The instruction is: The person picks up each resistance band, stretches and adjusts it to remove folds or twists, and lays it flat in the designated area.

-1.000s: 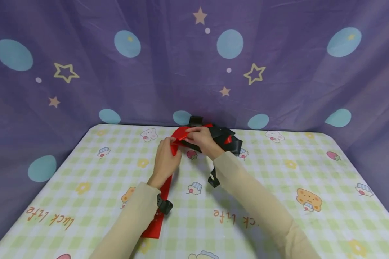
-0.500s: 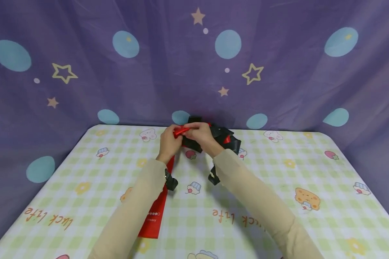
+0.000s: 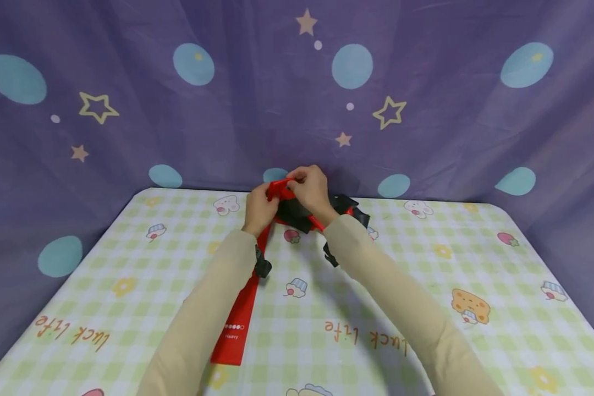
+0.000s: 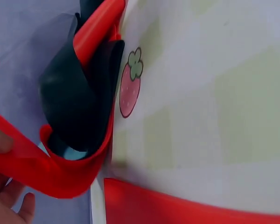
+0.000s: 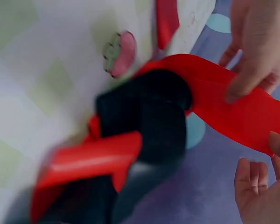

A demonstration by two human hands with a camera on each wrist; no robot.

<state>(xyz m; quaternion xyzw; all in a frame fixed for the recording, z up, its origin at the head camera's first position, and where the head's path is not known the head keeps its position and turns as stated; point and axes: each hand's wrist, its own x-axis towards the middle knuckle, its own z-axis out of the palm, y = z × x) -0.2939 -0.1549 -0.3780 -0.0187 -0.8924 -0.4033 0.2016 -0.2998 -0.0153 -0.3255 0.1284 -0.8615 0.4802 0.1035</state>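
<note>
Starting from your left, a flat red strip (image 3: 235, 330) lies on the checked table (image 3: 401, 258), partly under your left sleeve (image 3: 203, 308), and it bears a row of white dots and the word "Heavy"; both wrist views show its far end near the pile, and it looks a separate piece. Next comes your left hand (image 3: 259, 209), which pinches the raised red band (image 3: 280, 189), with the thumb upon its face and the fingers behind. This red band is lifted at the far edge of the table, before the purple curtain (image 3: 257, 121), and it runs down to the pile (image 3: 297, 212) of black and red bands, where its bend goes around a black loop (image 4: 67, 102), so that the black sits inside the red. Further to the right, your right hand (image 3: 311, 190) grasps the end of the same band between thumb and finger, while its other fingers stand away from it. Compared with half a second ago, your right hand is higher and nearer to the curtain, the band is stretched up more openly between your hands, and the flat strip has remained in its place
</note>
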